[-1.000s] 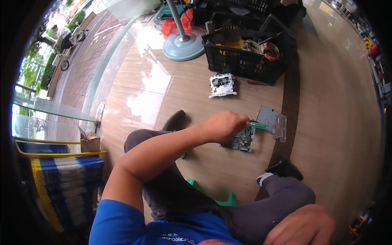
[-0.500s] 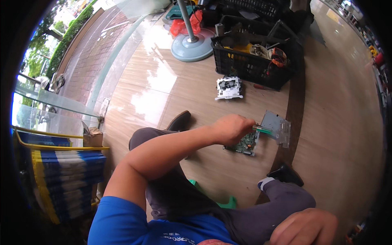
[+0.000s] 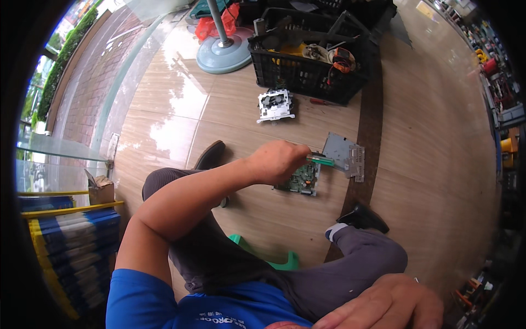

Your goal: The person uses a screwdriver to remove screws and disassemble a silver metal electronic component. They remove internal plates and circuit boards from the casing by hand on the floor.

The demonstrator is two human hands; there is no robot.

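Note:
My left hand [image 3: 279, 161] reaches across to the right, its fingers closed around a slim green and silver tool [image 3: 321, 159]; its exact kind I cannot make out. Below it on the floor lies a green circuit board [image 3: 302, 180], partly covered by the hand. Just right of the tool is a grey metal plate [image 3: 339, 151] with a slotted edge. My right hand [image 3: 386, 302] is held close to my body at the lower right, fingers bent and pressed together. A tiny shiny tip shows beside its knuckles; whatever it holds is hidden.
A white and black disc-drive-like mechanism [image 3: 275, 106] sits farther off, before a black crate [image 3: 307, 71] of tools. A round grey stand base [image 3: 226, 52] is left of the crate. Blue-and-yellow stacked packs [image 3: 76, 236] stand at left. A green stool [image 3: 287, 262] shows beneath me.
The whole scene has slid left in the picture as the view turned. My left hand still holds the tool over the board. My right hand's fingers now reach farther toward my chest.

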